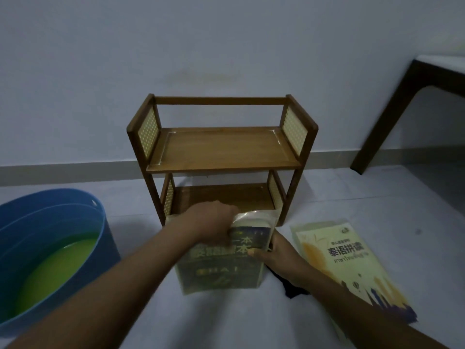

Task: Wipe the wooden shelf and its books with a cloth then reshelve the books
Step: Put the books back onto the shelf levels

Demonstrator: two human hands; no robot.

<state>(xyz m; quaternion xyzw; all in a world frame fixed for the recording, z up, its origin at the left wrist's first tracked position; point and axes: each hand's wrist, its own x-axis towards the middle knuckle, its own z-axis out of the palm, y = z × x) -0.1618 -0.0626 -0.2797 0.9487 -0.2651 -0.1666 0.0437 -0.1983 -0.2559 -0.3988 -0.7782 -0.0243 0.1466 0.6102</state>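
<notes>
Gripping the dark book [221, 263] from both sides, the person held it just in front of the wooden shelf [221, 152], w/ its top edge at the front of the lower tier. Left hand [211, 222] was curled over the book's upper left corner; right hand [274, 253] clasped the right edge, thumb lying on the cover. The book looked wrapped in clear plastic, cover up, bottom end toward the person; whether it rested on the floor [226, 318] couldn't be told. A dark cloth [289, 288] showed under the right wrist, on the floor, partly hidden by the arm. A 2nd book, the yellow book [352, 263], lay flat on the floor to the right, cover up, near but apart from the dark one. Both shelf tiers were bare wood, the shelf standing vs. the white wall [226, 46]. At left sat a blue bucket [75, 210] holding green-yellow liquid. A dark desk [392, 117] leg stood far right by the wall.
</notes>
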